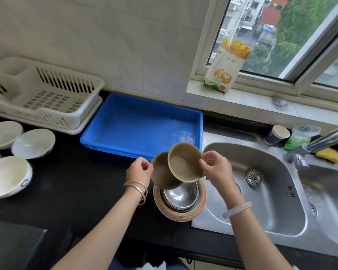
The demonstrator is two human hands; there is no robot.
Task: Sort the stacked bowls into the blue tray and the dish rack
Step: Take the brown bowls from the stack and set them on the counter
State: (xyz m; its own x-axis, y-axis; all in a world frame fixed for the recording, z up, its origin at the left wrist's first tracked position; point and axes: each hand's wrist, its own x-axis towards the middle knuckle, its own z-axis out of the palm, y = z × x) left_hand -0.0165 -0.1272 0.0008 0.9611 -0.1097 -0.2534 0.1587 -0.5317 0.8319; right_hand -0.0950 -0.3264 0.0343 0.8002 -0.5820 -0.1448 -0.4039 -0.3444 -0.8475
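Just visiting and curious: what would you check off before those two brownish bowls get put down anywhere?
1. Left hand grips the left tan bowl by its rim: ok.
2. Right hand pinches the right tan bowl at its rim: ok.
3. The two bowls are apart: cannot tell, because they overlap in this view.
4. Blue tray has room: ok, nothing lies in it.
5. Dish rack has room: ok, its visible part holds nothing.
6. Stack under the hands, steel bowl on top, stands upright on the counter: ok.
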